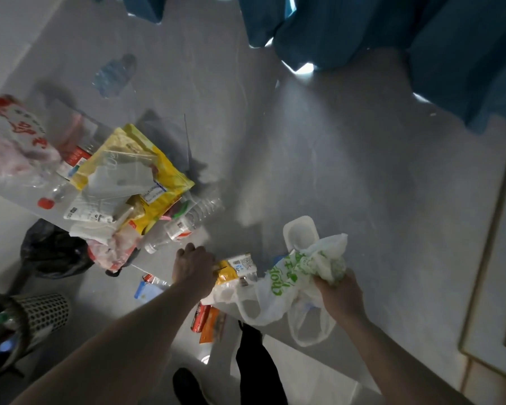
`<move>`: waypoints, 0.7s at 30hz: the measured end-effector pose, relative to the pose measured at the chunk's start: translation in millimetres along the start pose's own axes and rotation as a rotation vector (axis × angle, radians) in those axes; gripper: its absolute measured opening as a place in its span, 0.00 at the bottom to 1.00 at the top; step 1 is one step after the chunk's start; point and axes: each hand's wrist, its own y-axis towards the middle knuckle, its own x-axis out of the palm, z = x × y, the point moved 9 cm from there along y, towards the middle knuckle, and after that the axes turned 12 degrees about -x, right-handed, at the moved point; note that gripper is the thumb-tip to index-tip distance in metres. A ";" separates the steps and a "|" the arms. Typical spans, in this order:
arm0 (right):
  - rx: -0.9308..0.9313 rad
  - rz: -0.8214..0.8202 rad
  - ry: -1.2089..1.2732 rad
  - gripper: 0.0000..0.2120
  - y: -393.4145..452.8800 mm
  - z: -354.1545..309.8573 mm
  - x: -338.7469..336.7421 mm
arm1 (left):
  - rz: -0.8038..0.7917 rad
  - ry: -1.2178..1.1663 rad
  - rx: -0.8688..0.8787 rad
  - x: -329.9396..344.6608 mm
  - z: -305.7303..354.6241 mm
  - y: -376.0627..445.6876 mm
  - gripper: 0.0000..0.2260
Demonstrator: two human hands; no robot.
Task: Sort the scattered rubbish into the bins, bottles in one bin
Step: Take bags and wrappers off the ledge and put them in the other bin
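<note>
At 8 o'clock stood the mesh bin (43, 312), with something pale inside; what it was, you could not tell. Just above it, at 9 o'clock, sat a black bag (51, 249), probably lining the second bin.

At 10 o'clock the main heap of rubbish lay on the grey table (348, 171): a clear bag with red print (12, 141), a yellow packet (146, 168), and a clear bottle (184, 226) lying flat at the heap's near edge. Another bottle (114, 74) lay well apart at 11 o'clock.

Your left hand (195, 266) was at centre, fingers curled down onto a small yellow wrapper (225, 273) beside a white carton (243, 263). Whether they had closed on it, you could not tell. A red can (199, 318) lay at 6 o'clock, below the table edge.

Your right hand (341, 293), at 4 o'clock, gripped a bunched white bag with green print (289, 276), fingers clamped on it. A white tub (300, 233) sat just behind it.

Judgement: you were mid-pickup of non-bottle rubbish. Next move calls for securing the wrapper, then carrying both to the bin not used for bottles. The bottles remained unsorted.
</note>
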 end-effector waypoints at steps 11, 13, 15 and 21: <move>-0.015 -0.066 -0.043 0.30 -116.4 -49.4 -54.4 | -0.189 -0.728 -0.360 -41.9 -102.1 -161.8 0.12; -0.049 -0.070 -0.045 0.30 -138.6 -61.0 -60.4 | -0.228 -0.830 -0.401 -38.5 -121.6 -193.9 0.11; -0.060 -0.070 -0.035 0.31 -161.8 -67.9 -63.4 | -0.251 -0.914 -0.432 -32.0 -140.8 -225.4 0.09; -0.079 0.007 0.068 0.26 -245.3 -83.6 -48.3 | -0.145 -1.062 -0.440 -3.9 -206.4 -321.8 0.06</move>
